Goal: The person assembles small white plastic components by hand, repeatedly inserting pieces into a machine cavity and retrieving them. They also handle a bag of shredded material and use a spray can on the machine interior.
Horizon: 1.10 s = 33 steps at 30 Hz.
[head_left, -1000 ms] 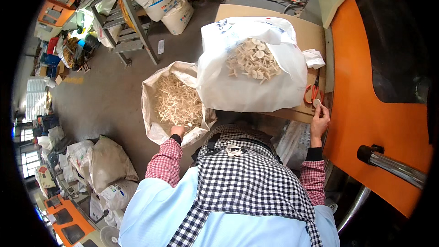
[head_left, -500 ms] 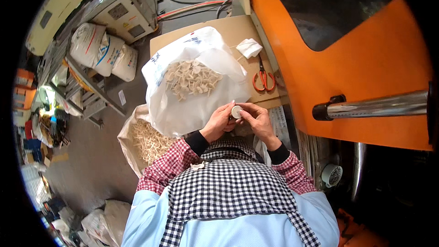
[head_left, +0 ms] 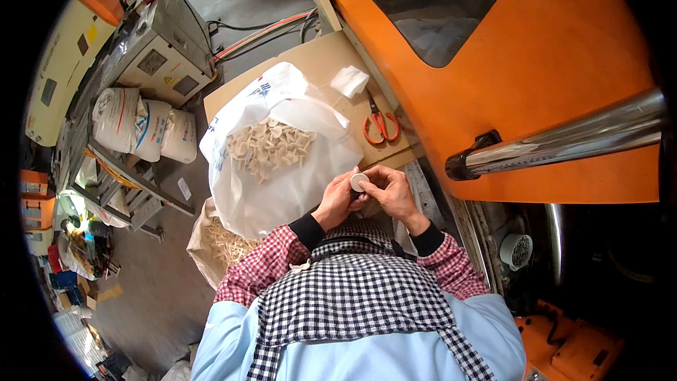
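Observation:
A small round off-white plastic disc [head_left: 359, 182] is held up in front of my body. My left hand [head_left: 336, 202] is closed around it, fingers curled underneath. My right hand [head_left: 395, 194] pinches at its right side, with the thumb on its face. Something dark shows just below the disc, too hidden to name. Beyond my hands, a white plastic bag [head_left: 289, 194] lies wide at the mouth. Inside it is a heap of beige disc-headed plastic pieces [head_left: 268, 147]. A few pale pieces [head_left: 300, 267] rest on my checked apron.
Orange-handled scissors [head_left: 381, 127] and a folded white cloth [head_left: 350, 82] lie on cardboard [head_left: 321, 53]. Left of me, a sack [head_left: 201, 247] holds thin pale plastic sticks. An orange machine door [head_left: 564, 77] with a metal bar [head_left: 564, 137] stands close on the right.
My head view has shifted, so the bag, scissors and machine sit farther left in the picture. The disc's face is turned up more fully, and both hands stay on it.

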Tool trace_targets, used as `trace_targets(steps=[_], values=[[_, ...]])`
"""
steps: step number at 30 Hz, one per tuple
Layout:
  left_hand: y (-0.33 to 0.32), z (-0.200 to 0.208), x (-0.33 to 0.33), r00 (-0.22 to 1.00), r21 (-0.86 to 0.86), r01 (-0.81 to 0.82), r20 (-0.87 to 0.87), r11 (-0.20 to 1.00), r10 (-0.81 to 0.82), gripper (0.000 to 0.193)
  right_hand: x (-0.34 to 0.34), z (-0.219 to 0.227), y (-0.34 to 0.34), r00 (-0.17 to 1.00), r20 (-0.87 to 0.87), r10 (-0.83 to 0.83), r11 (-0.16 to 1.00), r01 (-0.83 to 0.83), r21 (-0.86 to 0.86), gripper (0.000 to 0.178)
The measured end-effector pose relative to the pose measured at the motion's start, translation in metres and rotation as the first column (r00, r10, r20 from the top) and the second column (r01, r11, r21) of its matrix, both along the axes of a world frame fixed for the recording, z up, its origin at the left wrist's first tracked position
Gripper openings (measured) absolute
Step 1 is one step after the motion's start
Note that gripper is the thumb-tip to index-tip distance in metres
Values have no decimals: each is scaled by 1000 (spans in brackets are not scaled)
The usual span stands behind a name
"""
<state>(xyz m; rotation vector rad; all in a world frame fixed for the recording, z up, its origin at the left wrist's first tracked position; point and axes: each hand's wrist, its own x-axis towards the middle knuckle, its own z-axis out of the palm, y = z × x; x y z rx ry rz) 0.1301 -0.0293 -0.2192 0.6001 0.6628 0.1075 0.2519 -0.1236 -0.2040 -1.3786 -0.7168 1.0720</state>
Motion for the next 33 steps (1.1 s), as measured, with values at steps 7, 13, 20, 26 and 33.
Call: trace_targets(steps=[7, 13, 20, 26, 33], values=[[-2, 2, 23, 999, -15, 36, 18, 999, -36, 27, 22, 1, -9, 991, 112, 73, 996, -68, -54, 13], [12, -8, 32, 952, 101, 265, 132, 959, -277, 28, 28, 13, -18, 983, 183, -1, 1000, 5, -21, 12], [25, -7, 33, 831, 223, 519, 93, 825, -548, 27, 31, 18, -26, 924, 381, 23, 998, -1, -57, 11], [26, 12, 39, 737, 446, 635, -104, 631, -668, 28, 40, 8, -36, 958, 280, 57, 995, -31, -97, 12], [18, -8, 43, 836, 439, 492, 2, 752, -548, 25, 46, -6, -45, 997, 66, -42, 998, 45, -47, 9]])
